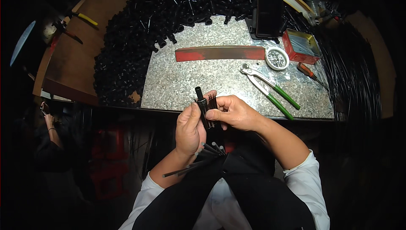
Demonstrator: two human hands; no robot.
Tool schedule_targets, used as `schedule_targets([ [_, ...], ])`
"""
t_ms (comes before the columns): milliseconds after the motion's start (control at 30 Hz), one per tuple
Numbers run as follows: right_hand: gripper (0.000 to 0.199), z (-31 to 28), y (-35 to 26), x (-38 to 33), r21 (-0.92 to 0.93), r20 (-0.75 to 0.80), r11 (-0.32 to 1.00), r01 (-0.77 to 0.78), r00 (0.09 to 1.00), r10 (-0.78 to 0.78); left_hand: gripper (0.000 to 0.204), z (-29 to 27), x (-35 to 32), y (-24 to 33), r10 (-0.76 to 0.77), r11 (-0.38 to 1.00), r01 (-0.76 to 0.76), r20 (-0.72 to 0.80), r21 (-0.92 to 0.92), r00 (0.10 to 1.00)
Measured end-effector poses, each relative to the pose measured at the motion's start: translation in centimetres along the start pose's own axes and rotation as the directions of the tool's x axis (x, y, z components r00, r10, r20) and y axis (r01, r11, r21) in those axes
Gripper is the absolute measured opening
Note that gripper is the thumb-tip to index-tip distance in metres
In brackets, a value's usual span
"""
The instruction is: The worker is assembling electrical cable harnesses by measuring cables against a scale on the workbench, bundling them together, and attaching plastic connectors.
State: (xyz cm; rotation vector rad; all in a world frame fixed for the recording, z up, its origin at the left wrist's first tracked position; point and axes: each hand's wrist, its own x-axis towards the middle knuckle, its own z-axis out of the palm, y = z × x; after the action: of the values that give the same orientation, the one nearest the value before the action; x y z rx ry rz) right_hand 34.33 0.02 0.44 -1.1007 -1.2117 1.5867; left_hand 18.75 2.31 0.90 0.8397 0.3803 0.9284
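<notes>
My left hand point(188, 129) is closed around a black tubular piece point(199, 94), which stands up between thumb and fingers. It looks like an umbrella runner. My right hand point(237, 112) presses thumb against fingers on a row of thin black ribs point(212, 101) beside the piece. Where ribs and piece meet is partly hidden by my fingers. Both hands are just off the near edge of the speckled worktop point(169, 84). Below them, several grey rods point(186, 168) stick out from my lap.
A big heap of black tubular parts point(122, 57) covers the left and back. On the worktop are a red bar point(220, 53), white dish point(277, 58), green-handled pincers point(270, 90), screwdriver point(311, 74), red tin point(301, 46) and phone point(269, 12). Long black rods point(351, 69) lie right; another person's hand point(49, 120) is far left.
</notes>
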Motion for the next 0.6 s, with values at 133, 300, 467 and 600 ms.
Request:
schedule_targets([
  [133, 0.03, 3.0, -0.2, 0.0, -0.091, -0.128, 0.995, -0.037, 0.991, 0.025, 0.043, -1.5, -1.1, 0.9, 0.049, 0.999, -0.049, -0.043, 0.013, 0.998],
  [300, 0.027, 6.4, -2.7, 0.9, -0.448, -0.183, 0.894, 0.006, 0.978, -0.098, 0.037, -2.9, -1.7, 4.2, -0.04, 0.995, 0.049, -0.102, 0.088, 0.994],
  [467, 0.022, 5.4, -4.5, 3.2, -0.755, 0.191, 0.622, 0.207, 0.977, -0.094, 0.034, -5.9, -1.5, 5.4, -0.063, 0.997, 0.061, -0.071, -0.036, 0.995],
  [600, 0.016, 1.6, -8.4, 8.0, -0.938, 0.088, 0.326, 0.118, 0.991, -0.104, 0.035, -9.7, -1.3, 6.1, -0.123, 0.985, 0.127, 0.042, -0.119, 0.992],
])
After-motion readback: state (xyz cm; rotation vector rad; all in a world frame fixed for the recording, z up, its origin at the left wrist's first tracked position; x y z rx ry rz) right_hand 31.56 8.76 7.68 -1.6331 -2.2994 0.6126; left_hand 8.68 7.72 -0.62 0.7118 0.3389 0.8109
